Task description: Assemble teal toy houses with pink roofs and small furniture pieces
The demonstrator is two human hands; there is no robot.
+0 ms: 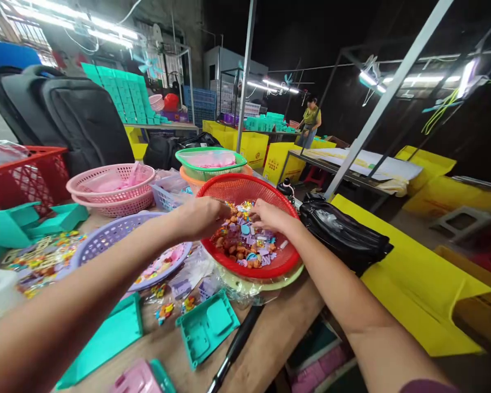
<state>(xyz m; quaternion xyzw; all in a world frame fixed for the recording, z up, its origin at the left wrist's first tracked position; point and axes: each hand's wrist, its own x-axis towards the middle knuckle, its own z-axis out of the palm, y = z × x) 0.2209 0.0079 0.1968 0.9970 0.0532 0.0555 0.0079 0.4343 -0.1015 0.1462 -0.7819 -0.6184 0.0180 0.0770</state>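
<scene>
A red plastic basket (288, 262) holds a heap of small plastic pieces (245, 234) in brown, purple, blue and yellow. It rests on a pale yellow-green basket (239, 284). My left hand (204, 217) is over the basket's left side, its fingers curled inward; the fingertips are mostly hidden behind the hand. Inside the basket, my right hand (272, 215) has bent fingers down at the pieces, near its right wall. What either hand pinches is too small to make out. An open turquoise plastic case half (208, 327) lies on the table in front.
A purple basket (94, 245) with pink parts stands left, beside loose pieces (45, 259). Pink baskets (110, 204) and a green basket (210, 172) are behind. A black bag (343, 229) and yellow box (417, 284) sit right. A black rod (239, 341) juts toward me. A person (311, 123) stands far back.
</scene>
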